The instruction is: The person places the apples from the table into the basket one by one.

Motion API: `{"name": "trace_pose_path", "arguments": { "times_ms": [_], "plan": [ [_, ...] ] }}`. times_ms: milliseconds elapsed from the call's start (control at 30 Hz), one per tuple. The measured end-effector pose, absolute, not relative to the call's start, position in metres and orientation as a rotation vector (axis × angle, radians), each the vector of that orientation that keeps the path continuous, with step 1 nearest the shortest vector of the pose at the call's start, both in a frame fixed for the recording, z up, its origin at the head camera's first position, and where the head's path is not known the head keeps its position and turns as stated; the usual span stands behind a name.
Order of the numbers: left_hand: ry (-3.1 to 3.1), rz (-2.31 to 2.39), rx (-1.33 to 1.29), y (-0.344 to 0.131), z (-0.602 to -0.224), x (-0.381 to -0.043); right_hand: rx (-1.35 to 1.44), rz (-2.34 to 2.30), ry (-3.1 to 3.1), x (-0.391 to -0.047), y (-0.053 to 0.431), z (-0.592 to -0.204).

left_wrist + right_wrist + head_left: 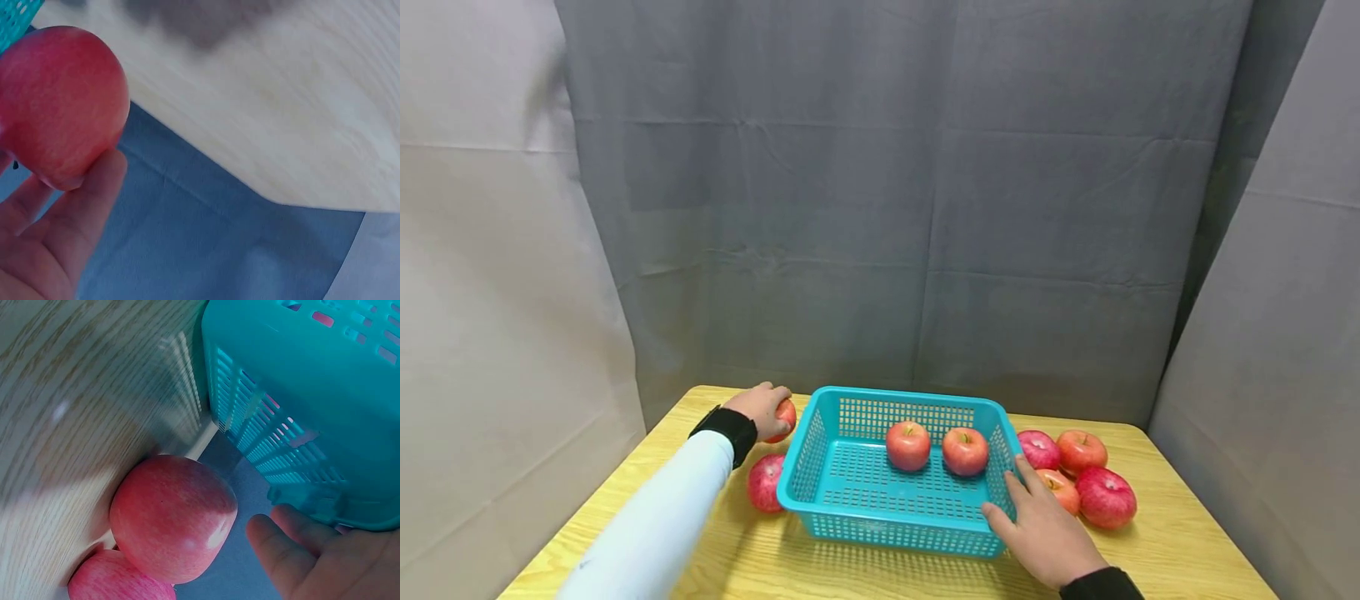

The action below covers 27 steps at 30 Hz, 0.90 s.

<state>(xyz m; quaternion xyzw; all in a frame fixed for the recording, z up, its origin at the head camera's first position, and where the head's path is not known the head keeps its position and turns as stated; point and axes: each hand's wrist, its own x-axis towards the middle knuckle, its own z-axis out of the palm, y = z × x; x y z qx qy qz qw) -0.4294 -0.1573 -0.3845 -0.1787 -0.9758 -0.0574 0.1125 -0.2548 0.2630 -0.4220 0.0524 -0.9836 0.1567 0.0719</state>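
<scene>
My left hand [761, 410] grips a red apple [65, 103] just off the left side of the turquoise basket [898, 531]. In the left wrist view its fingers curl around the underside of that fruit. Another apple [765, 483] lies on the table by the basket's front left corner. My right hand [1047, 533] is at the basket's right rim, fingers fairly straight and touching the edge near the front corner. Inside the basket sit two apples, one near the middle [907, 446] and one to its right [966, 452].
Right of the basket, several apples cluster on the wooden table [1180, 533], among them a dark red one [1106, 497] and a lighter one [1081, 451]. A grey curtain [880, 208] hangs behind the table, with pale cloth [497, 292] on both sides.
</scene>
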Motion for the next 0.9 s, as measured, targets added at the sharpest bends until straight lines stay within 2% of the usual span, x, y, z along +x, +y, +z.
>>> {"name": "trace_pose_path", "arguments": {
  "times_ms": [333, 633, 900],
  "plan": [
    [-2.769, -0.146, -0.549, -0.153, -0.346, -0.428, 0.176, 0.469, -2.934, -0.255, 0.264, -0.422],
    [-2.806, -0.120, -0.566, -0.119, -0.318, -0.422, 0.161, 0.476, -2.950, -0.256, 0.262, -0.423],
    [-2.789, -0.109, -0.671, -0.090, -0.312, -0.420, 0.152, 0.474, -2.958, -0.256, 0.262, -0.423]
  ]
}}
